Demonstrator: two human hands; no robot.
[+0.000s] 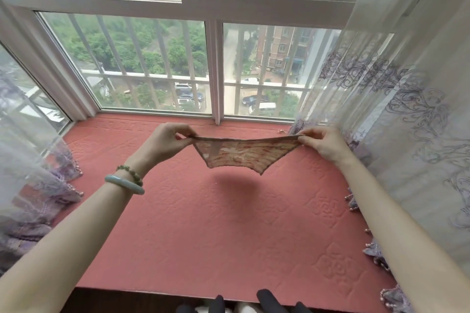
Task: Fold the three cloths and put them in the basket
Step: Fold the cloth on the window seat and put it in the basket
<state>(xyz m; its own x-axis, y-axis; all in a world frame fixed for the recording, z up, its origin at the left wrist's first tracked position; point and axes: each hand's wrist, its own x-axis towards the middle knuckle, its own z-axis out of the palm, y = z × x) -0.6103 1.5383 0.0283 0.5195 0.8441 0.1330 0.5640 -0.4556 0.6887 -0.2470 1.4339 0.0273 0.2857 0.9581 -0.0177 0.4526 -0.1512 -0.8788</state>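
A small patterned cloth (pixel 244 154) in beige, red and white hangs stretched in the air above the red quilted mat (pixel 203 223). My left hand (pixel 166 142) pinches its left top corner. My right hand (pixel 323 143) pinches its right top corner. The cloth sags between them and throws a shadow on the mat below. No other cloth and no basket are in view.
Sheer curtains with purple embroidery hang at the left (pixel 30 173) and the right (pixel 407 122) of the window seat. Barred windows (pixel 152 63) close off the far side. A dark object (pixel 267 300) shows at the mat's near edge.
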